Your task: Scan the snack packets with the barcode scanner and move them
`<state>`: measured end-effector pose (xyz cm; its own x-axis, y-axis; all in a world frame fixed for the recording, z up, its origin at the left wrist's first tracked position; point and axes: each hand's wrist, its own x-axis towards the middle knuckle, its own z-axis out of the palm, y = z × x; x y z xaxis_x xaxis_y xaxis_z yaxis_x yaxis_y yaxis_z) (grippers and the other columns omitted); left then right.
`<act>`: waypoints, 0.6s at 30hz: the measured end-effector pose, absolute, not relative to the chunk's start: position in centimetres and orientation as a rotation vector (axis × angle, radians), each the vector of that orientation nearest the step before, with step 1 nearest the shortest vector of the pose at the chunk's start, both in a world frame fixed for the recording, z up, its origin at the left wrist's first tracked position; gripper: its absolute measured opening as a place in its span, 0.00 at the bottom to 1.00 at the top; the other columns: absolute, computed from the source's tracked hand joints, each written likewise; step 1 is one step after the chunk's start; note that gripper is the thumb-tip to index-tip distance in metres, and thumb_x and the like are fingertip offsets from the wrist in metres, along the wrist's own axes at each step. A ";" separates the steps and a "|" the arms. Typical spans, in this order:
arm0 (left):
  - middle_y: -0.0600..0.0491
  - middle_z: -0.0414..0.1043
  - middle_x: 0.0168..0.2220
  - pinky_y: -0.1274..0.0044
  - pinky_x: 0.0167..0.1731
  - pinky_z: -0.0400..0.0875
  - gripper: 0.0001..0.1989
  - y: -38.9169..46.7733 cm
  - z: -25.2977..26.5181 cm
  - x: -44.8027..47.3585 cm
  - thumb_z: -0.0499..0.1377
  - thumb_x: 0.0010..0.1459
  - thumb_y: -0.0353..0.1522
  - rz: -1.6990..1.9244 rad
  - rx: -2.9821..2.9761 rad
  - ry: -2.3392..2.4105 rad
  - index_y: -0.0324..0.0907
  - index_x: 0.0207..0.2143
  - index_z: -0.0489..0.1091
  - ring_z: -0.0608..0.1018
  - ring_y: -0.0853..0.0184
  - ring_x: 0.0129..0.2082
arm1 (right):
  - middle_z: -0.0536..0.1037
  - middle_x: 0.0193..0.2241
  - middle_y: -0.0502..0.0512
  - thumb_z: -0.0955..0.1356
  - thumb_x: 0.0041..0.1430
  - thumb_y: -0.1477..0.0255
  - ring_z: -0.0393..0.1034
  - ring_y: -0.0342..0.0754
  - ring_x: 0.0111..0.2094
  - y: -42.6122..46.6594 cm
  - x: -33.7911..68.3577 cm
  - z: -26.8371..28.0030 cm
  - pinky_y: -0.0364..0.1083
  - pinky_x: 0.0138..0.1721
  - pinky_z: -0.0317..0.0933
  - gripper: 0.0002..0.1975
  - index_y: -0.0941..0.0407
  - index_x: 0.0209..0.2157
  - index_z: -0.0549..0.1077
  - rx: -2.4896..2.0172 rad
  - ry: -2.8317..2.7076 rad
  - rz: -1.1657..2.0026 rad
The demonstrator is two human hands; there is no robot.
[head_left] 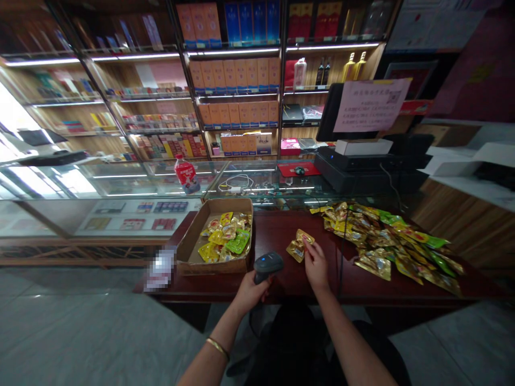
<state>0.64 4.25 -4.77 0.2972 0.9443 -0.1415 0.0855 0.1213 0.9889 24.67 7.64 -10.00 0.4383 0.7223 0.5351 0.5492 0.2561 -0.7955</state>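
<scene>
Dark-red wooden table [277, 230]

I see: left hand [249, 295] closed round a dark-grey plastic scanner [269, 261] by the near edge; right hand [316, 262] pinching a gold foil packet [296, 250] mid-table; open brown cardboard box [217, 267] near the left edge; lit shelves [233, 52] beyond.

1. Hands: 2 (left hand [250, 294], right hand [316, 264]).
2. Scanner [269, 262]: 1.
3. Carton [217, 268]: 1.
4. Carton packets [229, 230]: several; overlapped, exact count not possible.
5. Fingertip packets [296, 249]: 1 or 2, cannot separate.
6. Pile packets [374, 261]: over a dozen, overlapped.
7. Red-labelled bottle [186, 173]: 1.
8. Mouse [300, 170]: 1.
9. Monitor [329, 115]: 1.
10. Blue boxes [246, 24]: 4.
11. Bracelet [218, 347]: 1.
</scene>
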 end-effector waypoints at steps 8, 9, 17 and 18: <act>0.60 0.65 0.13 0.82 0.15 0.58 0.19 4.3 -4.8 0.6 0.66 0.50 0.46 0.860 1.276 1.076 0.40 0.25 0.68 0.64 0.75 0.11 | 0.75 0.54 0.63 0.59 0.66 0.69 0.71 0.54 0.55 7.0 24.5 -8.5 0.53 0.57 0.66 0.22 0.55 0.57 0.75 -1.438 -1.288 0.181; 0.60 0.65 0.13 0.82 0.15 0.58 0.19 4.2 -4.7 0.6 0.66 0.50 0.46 0.861 1.276 1.070 0.40 0.24 0.68 0.64 0.75 0.11 | 0.75 0.54 0.63 0.59 0.66 0.69 0.71 0.54 0.55 6.9 24.5 -8.4 0.53 0.57 0.66 0.23 0.55 0.57 0.75 -1.421 -1.303 0.179; 0.60 0.67 0.14 0.82 0.15 0.58 0.17 4.2 -4.6 0.6 0.66 0.49 0.44 0.855 1.270 1.064 0.40 0.27 0.69 0.64 0.75 0.11 | 0.74 0.55 0.63 0.59 0.65 0.66 0.70 0.53 0.55 7.1 24.2 -8.9 0.52 0.58 0.64 0.23 0.56 0.55 0.76 -1.470 -1.229 0.173; 0.60 0.67 0.14 0.82 0.15 0.58 0.17 4.2 -4.6 0.6 0.66 0.49 0.44 0.861 1.268 1.069 0.40 0.28 0.69 0.64 0.75 0.11 | 0.74 0.55 0.64 0.60 0.65 0.66 0.70 0.53 0.55 7.1 24.4 -9.0 0.52 0.58 0.64 0.23 0.56 0.55 0.76 -1.475 -1.217 0.187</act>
